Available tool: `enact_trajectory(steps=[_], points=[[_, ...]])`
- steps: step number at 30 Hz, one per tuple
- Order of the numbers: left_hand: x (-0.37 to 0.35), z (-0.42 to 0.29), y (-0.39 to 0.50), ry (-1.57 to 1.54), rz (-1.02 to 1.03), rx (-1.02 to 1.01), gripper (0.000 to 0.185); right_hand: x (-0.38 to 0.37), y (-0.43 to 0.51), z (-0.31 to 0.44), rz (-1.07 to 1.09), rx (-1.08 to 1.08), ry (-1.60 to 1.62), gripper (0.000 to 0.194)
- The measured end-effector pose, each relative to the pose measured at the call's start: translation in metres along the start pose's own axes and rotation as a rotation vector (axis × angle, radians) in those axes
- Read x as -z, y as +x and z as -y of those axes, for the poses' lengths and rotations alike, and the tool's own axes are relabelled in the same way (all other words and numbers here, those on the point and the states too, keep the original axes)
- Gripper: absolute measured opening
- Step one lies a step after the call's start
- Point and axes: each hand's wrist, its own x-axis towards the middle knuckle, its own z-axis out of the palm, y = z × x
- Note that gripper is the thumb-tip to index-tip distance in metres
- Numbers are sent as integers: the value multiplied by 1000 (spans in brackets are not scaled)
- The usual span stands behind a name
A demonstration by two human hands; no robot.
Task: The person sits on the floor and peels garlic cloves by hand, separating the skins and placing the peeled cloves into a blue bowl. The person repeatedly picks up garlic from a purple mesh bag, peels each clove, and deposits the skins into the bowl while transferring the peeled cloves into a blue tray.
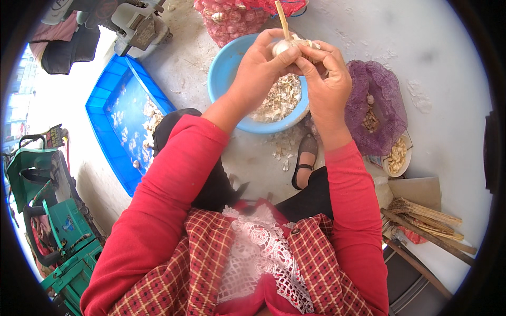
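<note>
A garlic bulb (281, 46) with a dry stalk pointing up is held between both hands, above a light blue basin (222, 85). My left hand (259, 65) grips the bulb's near left side, its thumb laid across the front. The fingertips of my right hand (330, 69) pinch loose papery skin (308, 42) on the bulb's right side. Under the hands, a heap of garlic skins and scraps (278, 102) lies in the basin. The bulb's underside is hidden by the fingers.
Left is a blue plastic tray (132, 110) with garlic pieces. Beyond the basin stands a red mesh sack of garlic (233, 21). To the right are a purple mesh sack (389, 114), a white bucket of peeled cloves (397, 156) and dry stalks (423, 215). A green vehicle (71, 229) stands lower left.
</note>
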Motion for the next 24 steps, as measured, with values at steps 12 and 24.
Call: enact_trajectory(steps=[12, 24], points=[[2, 1, -1, 65, 6, -15, 33, 4, -2, -10, 45, -188, 18, 17], [-3, -9, 3, 193, 53, -83, 54, -2, -11, -8, 18, -483, 459, 15]])
